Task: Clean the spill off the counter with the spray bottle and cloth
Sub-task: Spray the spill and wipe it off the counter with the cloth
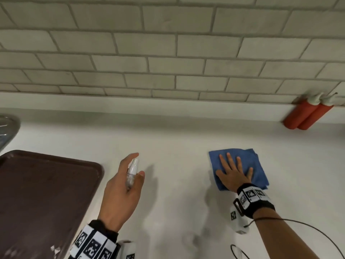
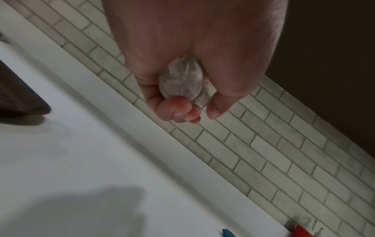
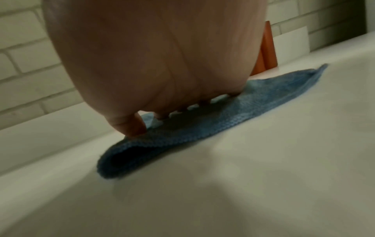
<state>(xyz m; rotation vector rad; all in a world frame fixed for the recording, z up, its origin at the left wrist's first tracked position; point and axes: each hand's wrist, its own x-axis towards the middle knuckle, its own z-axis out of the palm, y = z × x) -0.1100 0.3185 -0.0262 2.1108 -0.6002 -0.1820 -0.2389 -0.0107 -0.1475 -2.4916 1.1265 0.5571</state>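
Note:
My left hand (image 1: 128, 176) grips a small clear spray bottle (image 1: 133, 170) with a white nozzle, held above the white counter (image 1: 173, 146) left of centre. In the left wrist view the bottle's clear base (image 2: 182, 81) shows between curled fingers (image 2: 176, 110) and the thumb. My right hand (image 1: 233, 174) lies flat with spread fingers on a folded blue cloth (image 1: 259, 165) on the counter at the right. The right wrist view shows the palm pressing the blue cloth (image 3: 233, 115) onto the counter. No spill is plain to see on the counter.
A dark brown tray (image 1: 41, 193) lies at the front left. Two red bottles (image 1: 306, 116) with white tops stand against the tiled wall (image 1: 168, 53) at the far right. A metal bowl rim (image 1: 7, 128) shows at the left edge.

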